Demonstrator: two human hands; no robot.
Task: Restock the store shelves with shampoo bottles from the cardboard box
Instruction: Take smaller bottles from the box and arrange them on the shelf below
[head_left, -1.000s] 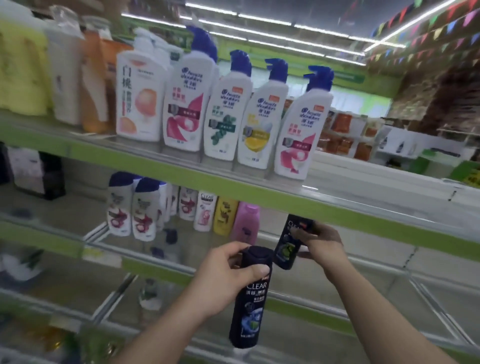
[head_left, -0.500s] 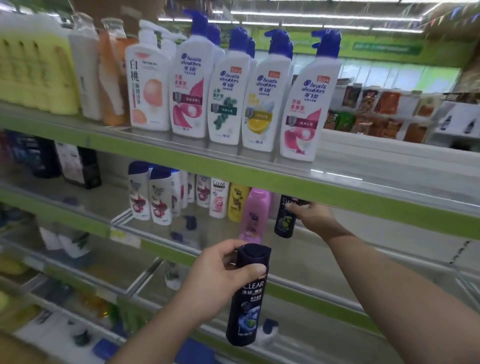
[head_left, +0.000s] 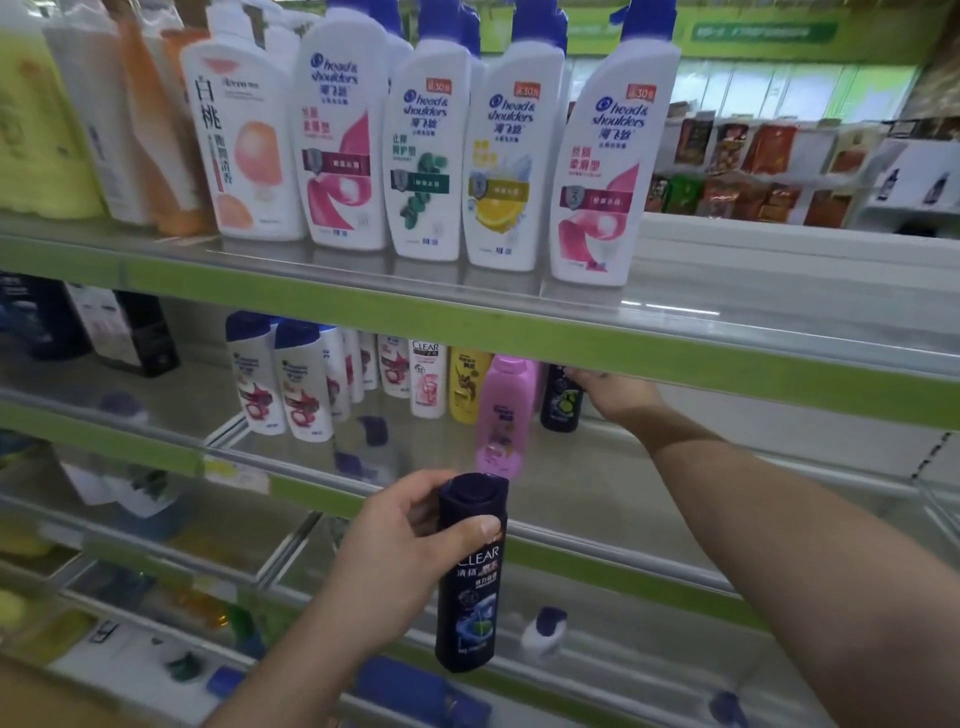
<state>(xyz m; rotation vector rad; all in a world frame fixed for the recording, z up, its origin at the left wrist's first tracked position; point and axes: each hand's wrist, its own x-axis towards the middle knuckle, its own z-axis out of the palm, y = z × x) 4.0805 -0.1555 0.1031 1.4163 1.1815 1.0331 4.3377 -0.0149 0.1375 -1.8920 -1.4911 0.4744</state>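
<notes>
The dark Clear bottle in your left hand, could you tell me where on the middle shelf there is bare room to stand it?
Free: the shelf right of the dark bottle your right hand is placing, and the front strip before the pink bottle. Crowded: left of the pink bottle, where the yellow bottle and white bottles stand packed. Your left hand holds the Clear bottle.

A retail shop, toiletries aisle. Tiered shelves (head_left: 467, 317) with green front strips cross the view. At 12 o'clock stand branded pump bottles (head_left: 597, 171) bearing orange promotional stickers; below centre, smaller shampoo bottles (head_left: 306, 384) face outward in rows. At 2 o'clock, a further display holds packaged snacks (head_left: 753, 171).
</notes>
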